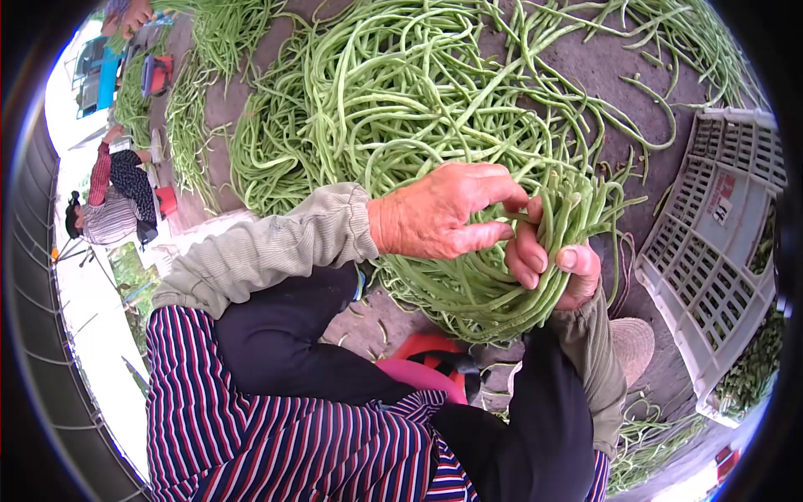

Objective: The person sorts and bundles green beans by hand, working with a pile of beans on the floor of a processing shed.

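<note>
My right hand [556, 263] is closed round a thick bundle of green yardlong beans [569, 209], thumb on one side and fingers curled on the other. The bean ends stick up above that grip, and the long bodies loop down and left beneath my hands. Beside its fingertips, my left hand [447, 209] is palm down, with thumb and forefinger apart and curved towards the bundle. I see no bean clearly held in it. A large tangled heap of yardlong beans [393, 92] lies on the ground just beyond both hands.
At right a white plastic crate [707, 243] stands tilted, with leafy greens [749, 376] beside it. A straw hat [631, 347] lies by my right forearm. Red and pink items [427, 364] sit between my legs. Another person [109, 201] sits at left; a co-worker's hand [134, 17] shows upper left.
</note>
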Demonstrator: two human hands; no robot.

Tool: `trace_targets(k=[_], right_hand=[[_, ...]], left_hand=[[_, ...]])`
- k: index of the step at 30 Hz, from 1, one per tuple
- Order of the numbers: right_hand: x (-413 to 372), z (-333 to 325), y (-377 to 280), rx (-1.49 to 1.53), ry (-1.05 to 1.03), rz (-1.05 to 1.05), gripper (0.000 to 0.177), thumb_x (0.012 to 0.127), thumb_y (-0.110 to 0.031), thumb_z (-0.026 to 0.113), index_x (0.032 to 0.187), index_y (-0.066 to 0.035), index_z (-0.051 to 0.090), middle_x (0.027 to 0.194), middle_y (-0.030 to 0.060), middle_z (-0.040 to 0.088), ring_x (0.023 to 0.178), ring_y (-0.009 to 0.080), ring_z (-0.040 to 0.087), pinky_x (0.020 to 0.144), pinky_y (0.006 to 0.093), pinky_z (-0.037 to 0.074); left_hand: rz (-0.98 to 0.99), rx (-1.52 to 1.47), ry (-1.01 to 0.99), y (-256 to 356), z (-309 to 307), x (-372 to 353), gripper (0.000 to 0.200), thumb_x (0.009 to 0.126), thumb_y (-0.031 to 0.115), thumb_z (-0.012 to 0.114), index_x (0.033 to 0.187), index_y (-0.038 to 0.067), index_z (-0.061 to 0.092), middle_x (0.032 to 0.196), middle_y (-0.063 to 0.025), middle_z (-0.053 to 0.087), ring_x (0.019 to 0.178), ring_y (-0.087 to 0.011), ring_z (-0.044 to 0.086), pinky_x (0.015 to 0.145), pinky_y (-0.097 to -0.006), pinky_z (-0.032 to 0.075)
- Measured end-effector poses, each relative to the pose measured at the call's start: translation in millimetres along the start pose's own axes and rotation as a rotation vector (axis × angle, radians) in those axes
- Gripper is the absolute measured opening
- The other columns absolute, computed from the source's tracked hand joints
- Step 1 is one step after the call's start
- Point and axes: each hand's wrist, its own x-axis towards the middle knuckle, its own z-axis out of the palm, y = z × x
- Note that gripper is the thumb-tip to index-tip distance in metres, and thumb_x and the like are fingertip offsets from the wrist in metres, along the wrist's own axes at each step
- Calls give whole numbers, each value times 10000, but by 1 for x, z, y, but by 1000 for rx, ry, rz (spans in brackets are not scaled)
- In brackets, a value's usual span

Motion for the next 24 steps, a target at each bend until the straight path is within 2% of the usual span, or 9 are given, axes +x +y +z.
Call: trace_targets(k=[3, 7, 9, 13, 17, 19, 21, 22, 24], right_hand=[[-1, 0, 0, -25, -7, 73, 574, 687, -159, 676, 1190, -2, 448, 683, 82, 486, 580, 177, 473, 524, 277, 435], [-3, 0, -5, -96, 30, 71, 620, 677, -164, 686, 1217, 1, 431, 674, 84, 486, 584, 181, 485, 515, 282, 439], [-4, -6, -10, -108, 6, 39, 661, 686, -196, 694, 1254, 14, 429, 705, 111, 517, 638, 233, 543, 587, 329, 453], [-4, -6, -12, -121, 42, -2, 710, 690, -202, 699, 1299, 8, 401, 718, 108, 518, 633, 230, 539, 593, 325, 452], [-2, -6, -11, -180, 95, -48, 637, 706, -178, 688, 1254, 20, 430, 746, 114, 533, 647, 230, 540, 615, 334, 460], [-2, -5, -9, -187, 106, -64, 559, 720, -160, 681, 1202, 24, 465, 774, 113, 564, 666, 229, 566, 619, 335, 475], [-1, 0, -10, -337, 184, -90, 480, 730, -160, 680, 1135, 23, 499, 786, 107, 591, 682, 219, 591, 618, 329, 489], [0, 0, -11, -361, 191, -92, 415, 731, -143, 686, 1076, 24, 527, 802, 101, 615, 699, 199, 611, 626, 315, 507], [-2, 2, -11, -375, 241, -81, 400, 730, -128, 685, 1066, 25, 534, 814, 99, 620, 705, 192, 614, 635, 310, 513]], left_hand=[[1, -61, 11, 2, 1, -1, 231, 791, 65, 614, 1008, 18, 553, 899, -133, 552, 855, -311, 558, 748, -379, 455], [-44, -100, 41, 10, 3, -4, 157, 787, 35, 600, 932, 10, 543, 825, -118, 518, 782, -292, 544, 693, -362, 444], [-61, -29, 122, 12, 2, -5, 134, 791, 22, 586, 914, 5, 534, 812, -114, 510, 749, -274, 543, 676, -341, 442], [-149, -162, 206, 12, -1, -8, 59, 849, 29, 564, 898, 11, 536, 792, -68, 500, 695, -161, 538, 636, -288, 440], [-205, -341, 256, 14, 8, -11, 45, 867, 25, 565, 898, -2, 545, 802, -48, 506, 685, -126, 561, 609, -250, 445], [-192, -309, 259, 15, 11, -11, 85, 840, 20, 599, 911, -4, 560, 796, -62, 537, 694, -140, 578, 622, -261, 457], [-46, -52, 280, 18, 14, -9, 146, 801, 7, 631, 937, 2, 580, 783, -84, 572, 673, -161, 587, 616, -277, 468], [-136, -112, 313, 26, 18, -8, 248, 751, -23, 661, 987, 7, 587, 771, -94, 593, 656, -187, 597, 600, -291, 471], [-122, -88, 345, 36, 23, -6, 276, 739, -37, 665, 1000, 7, 586, 770, -90, 593, 654, -192, 603, 594, -294, 471]])
